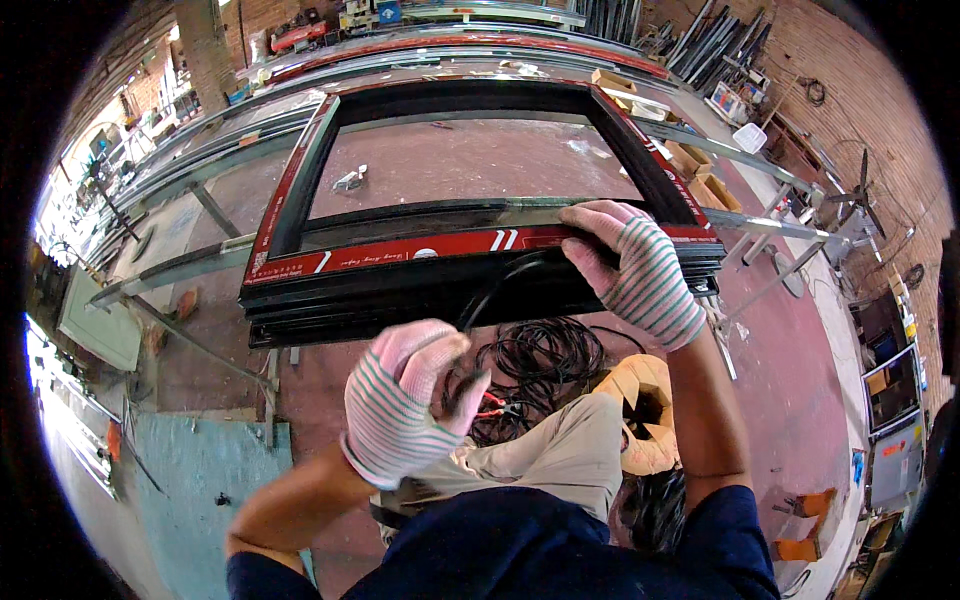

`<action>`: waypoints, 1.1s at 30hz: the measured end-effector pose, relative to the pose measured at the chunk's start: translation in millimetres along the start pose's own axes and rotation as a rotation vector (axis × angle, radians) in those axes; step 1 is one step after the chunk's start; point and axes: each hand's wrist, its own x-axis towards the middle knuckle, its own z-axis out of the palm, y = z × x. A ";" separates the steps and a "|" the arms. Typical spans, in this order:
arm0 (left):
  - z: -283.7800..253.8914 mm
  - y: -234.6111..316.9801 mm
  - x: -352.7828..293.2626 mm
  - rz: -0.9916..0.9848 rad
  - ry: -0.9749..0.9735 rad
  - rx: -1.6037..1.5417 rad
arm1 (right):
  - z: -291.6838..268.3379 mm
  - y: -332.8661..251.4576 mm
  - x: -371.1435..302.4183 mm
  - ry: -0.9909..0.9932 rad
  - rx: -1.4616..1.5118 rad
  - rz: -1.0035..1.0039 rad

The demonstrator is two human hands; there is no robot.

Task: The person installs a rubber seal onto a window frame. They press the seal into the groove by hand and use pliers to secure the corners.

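In front of me lies a stack of black window frames (420, 295), the top one with red film along its rails. A thin black rubber strip (487, 296) runs from my left hand up to the near rail. My left hand (405, 400), in a striped glove, is closed around the strip below the stack's near edge. My right hand (635, 265), gloved likewise, bends over the near rail at its right end, thumb and fingers pinching where the strip meets the frame. Its fingertips partly hide the contact. Red-handled pliers (492, 405) show just beyond my left fingers.
Metal stands (190, 265) carry the stack. A tangled coil of black strip (545, 355) lies below, beside an opened cardboard ring (640, 400) by my leg. Long metal profiles (470, 45) lie across the back. A pedestal fan (862, 195) stands right, and a greenish sheet (205, 490) lies left.
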 end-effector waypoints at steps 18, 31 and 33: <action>109.7 -7.3 -50.2 -0.389 0.019 -0.454 | -7.5 7.8 -0.5 -0.008 0.024 -0.031; -50.7 -8.7 47.3 -0.807 -0.175 -0.328 | -4.0 14.0 -5.3 -0.004 0.030 0.004; -63.0 -24.2 69.4 -0.767 -0.220 -0.262 | -7.4 10.3 -1.3 -0.034 0.044 0.005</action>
